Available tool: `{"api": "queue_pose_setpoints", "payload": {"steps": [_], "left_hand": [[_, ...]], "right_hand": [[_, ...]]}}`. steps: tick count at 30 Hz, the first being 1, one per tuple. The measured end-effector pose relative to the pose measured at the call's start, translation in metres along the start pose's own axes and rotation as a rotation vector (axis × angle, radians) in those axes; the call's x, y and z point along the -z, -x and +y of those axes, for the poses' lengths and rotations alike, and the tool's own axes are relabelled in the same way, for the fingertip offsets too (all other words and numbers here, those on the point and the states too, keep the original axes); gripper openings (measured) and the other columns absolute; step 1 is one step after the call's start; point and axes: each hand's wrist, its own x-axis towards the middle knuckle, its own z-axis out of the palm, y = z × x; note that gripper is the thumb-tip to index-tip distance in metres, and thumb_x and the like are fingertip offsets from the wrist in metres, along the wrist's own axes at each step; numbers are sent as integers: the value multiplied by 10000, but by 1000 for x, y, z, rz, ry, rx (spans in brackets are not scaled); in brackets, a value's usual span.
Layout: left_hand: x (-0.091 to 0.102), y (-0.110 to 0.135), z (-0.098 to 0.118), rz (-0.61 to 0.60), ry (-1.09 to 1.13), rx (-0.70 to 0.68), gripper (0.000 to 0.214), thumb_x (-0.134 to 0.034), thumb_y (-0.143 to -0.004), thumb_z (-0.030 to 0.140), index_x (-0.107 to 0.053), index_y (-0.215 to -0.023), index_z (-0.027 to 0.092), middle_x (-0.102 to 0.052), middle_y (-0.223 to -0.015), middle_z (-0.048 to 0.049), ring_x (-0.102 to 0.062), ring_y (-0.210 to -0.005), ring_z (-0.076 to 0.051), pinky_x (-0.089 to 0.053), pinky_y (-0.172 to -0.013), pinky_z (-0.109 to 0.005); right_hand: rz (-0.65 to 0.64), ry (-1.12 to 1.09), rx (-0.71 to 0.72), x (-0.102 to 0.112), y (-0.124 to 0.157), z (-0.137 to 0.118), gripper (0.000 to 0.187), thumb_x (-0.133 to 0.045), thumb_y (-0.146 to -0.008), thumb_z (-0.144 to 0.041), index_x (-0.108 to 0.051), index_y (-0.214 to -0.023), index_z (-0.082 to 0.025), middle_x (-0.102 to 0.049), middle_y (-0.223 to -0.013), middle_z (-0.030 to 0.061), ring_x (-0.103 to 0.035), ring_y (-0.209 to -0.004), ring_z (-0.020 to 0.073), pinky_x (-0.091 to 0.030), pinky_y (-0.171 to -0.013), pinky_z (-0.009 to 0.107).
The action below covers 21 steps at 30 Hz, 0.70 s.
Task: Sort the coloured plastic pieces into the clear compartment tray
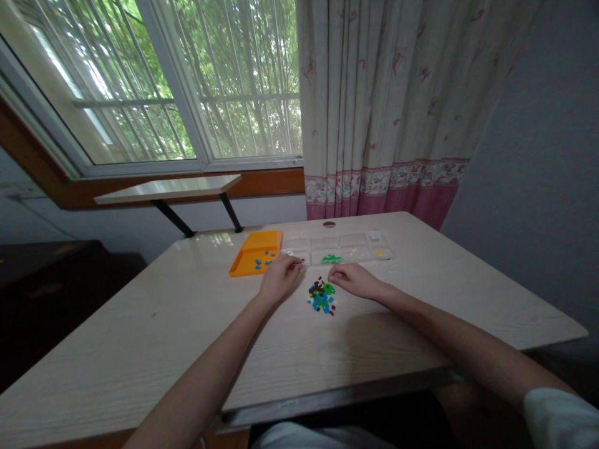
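My left hand [282, 275] is closed in a pinch at the near edge of the clear divided tray [306, 244], with a small dark brown piece [302, 260] at its fingertips. On the table, between my hands, lies a loose pile of small brown, green, blue and pale pieces [322, 297]. My right hand [352, 279] is also pinched, just right of the pile's far end, and a bit of green shows at its fingertips. Green pieces [331, 259] sit in a near compartment of the tray; pale and yellow pieces [379, 252] lie in compartments farther right.
An orange open box [243, 265] with several blue pieces [258, 264] stands left of the tray, partly behind my left hand. A small raised shelf [173, 187] is at the table's back left. Behind the table [449, 280] are a window and a curtain [374, 125].
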Motion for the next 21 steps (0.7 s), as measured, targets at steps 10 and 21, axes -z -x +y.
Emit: {"api": "queue_pose_setpoints", "payload": {"steps": [10,21], "left_hand": [[-4,11,50,-182,66,-172,138,-517,-800,256,-629,-857,200,-559,-756,-16,-511,-668,-120,-383,-594,-222],[-8,10,46,-88,156,-105,134,-516,-793,219,-635,-845,183,-571,-720,-19,-504,-637,-115,-376,-575,-221]], "right_hand": [[-9,-536,-93,-9,-5,-5,264,-534,-771,-392,-594,-751,-136,-542,-631,-13,-493,-593,104,-363,-564,213],[7,-671,-114,-9,-6,-8,295,-577,-734,-423,-598,-796,-135,-519,-599,-31,-469,-552,86,-356,-535,203]]}}
